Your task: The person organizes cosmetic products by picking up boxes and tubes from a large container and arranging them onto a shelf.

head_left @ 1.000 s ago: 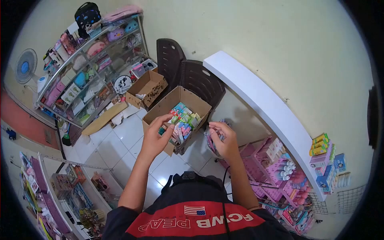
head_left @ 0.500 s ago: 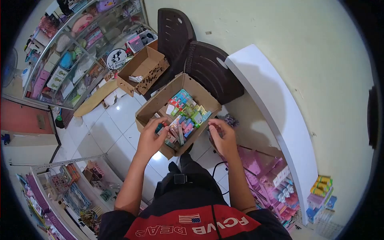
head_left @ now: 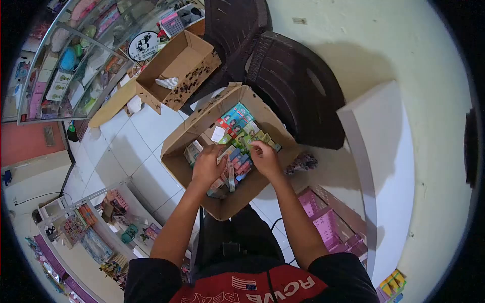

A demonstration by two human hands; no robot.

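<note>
We see a black short-sleeved shirt (head_left: 242, 283) with a broad red band across the chest, carrying white block letters and a small flag patch. Both forearms are bare below the sleeves, as are the left hand (head_left: 208, 166) and right hand (head_left: 264, 159). Dark trousers (head_left: 237, 237) show below.

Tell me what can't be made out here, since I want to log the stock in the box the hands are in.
Head view only:
- Print on the small packets in the cardboard box: too small.
- Packets under the left hand and right hand: covered; what either grips is hidden.
- Second box: contents too small to tell.
- Glass shelf goods: blurred by distortion and cut off at the edge.
</note>
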